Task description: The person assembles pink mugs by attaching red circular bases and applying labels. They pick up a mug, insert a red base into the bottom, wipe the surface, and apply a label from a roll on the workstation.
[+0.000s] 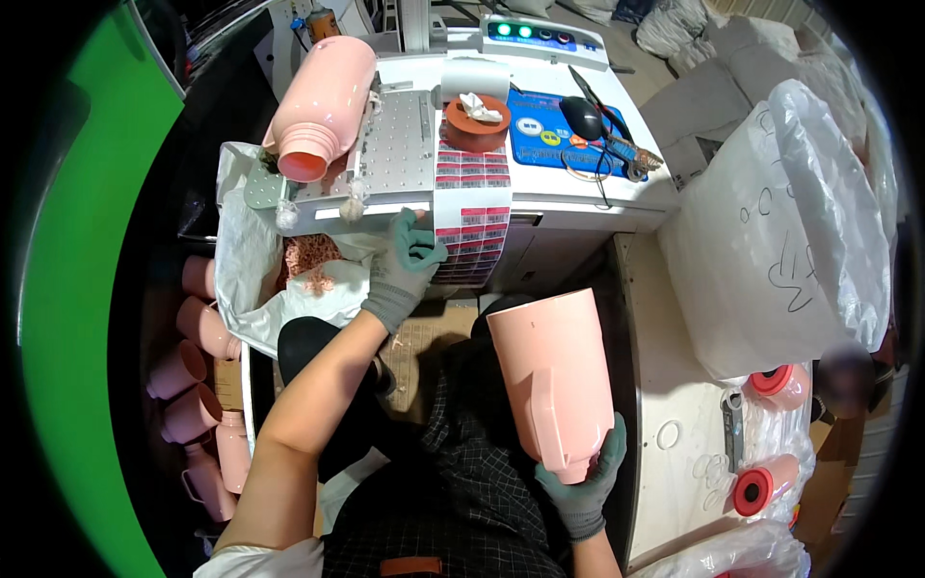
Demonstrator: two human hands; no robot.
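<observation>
My right hand, in a grey-green glove, grips a pink plastic jug by its narrow neck. The jug is tilted, its wide end up and its side handle facing me. At the front of the white machine my gloved left hand has its fingers curled at the left edge of a hanging strip of red-and-white labels. One bare fingertip pokes out of that glove. Another pink jug lies on the machine's perforated metal plate, neck toward me.
A brown tape roll sits above the labels, near a blue mat with a black-handled tool. Several pink jugs stand at lower left by a white bag of pink shavings. A big translucent bag and red-ringed pink pieces are at right.
</observation>
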